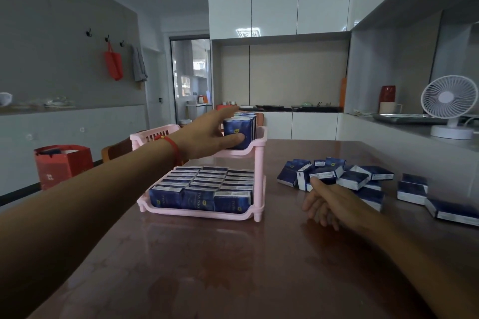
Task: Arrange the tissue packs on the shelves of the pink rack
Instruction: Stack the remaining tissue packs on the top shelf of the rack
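Head view: pink rack [260,163] lower shelf full; left hand [207,134] grips upright row of tissue packs [239,130] on top shelf; right hand [334,204], fingers relaxed, reaches loose pile [360,178] on table [233,266]; many remain.

Dim, bluish room; daylight from the far doorway [190,72]; wide-angle bending at edges.

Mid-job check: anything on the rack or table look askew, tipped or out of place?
Nothing damaged. The pink rack stands level, its lower shelf packed in neat upright rows. The left hand grips the front pack of the top-shelf row. Only the loose tissue packs look untidy, heaped at odd angles by the right hand.
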`<state>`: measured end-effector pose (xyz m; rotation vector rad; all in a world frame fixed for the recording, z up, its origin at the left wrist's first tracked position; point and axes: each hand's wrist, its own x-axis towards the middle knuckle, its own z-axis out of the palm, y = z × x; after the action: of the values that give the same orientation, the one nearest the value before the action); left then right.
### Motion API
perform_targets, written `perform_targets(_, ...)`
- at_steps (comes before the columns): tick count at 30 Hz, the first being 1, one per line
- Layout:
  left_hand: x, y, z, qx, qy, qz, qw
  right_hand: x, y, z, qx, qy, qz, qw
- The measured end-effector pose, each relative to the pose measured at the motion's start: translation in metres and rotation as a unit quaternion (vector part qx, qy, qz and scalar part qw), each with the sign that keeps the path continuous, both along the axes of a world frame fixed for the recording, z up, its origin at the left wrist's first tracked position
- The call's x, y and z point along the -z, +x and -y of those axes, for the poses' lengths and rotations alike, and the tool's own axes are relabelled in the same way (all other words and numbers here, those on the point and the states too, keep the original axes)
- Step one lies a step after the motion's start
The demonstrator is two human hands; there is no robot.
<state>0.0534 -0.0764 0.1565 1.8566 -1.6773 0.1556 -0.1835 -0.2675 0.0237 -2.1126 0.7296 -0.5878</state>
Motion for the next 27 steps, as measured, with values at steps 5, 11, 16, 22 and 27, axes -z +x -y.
perform_targets(5,0.0,-0.005,-0.004,-0.018,0.001,-0.005,1.0,0.0,0.0,0.0,-0.004,0.005,0.01,1.0)
perform_targets(11,0.022,-0.032,-0.014,-0.098,-0.262,0.15,0.948,-0.001,-0.001,0.002,0.004,0.016,0.02,1.0)
perform_targets(16,0.075,-0.121,-0.018,0.077,-0.31,0.125,0.939,-0.005,-0.004,-0.004,0.051,-0.016,0.043,0.998)
perform_targets(22,0.127,-0.183,0.052,0.147,-0.107,-0.039,0.983,-0.009,-0.041,0.029,0.277,-0.222,0.03,0.934)
perform_targets(27,0.144,-0.175,0.078,0.121,-0.024,-0.059,0.991,0.001,-0.089,0.076,0.548,-0.219,-0.148,0.794)
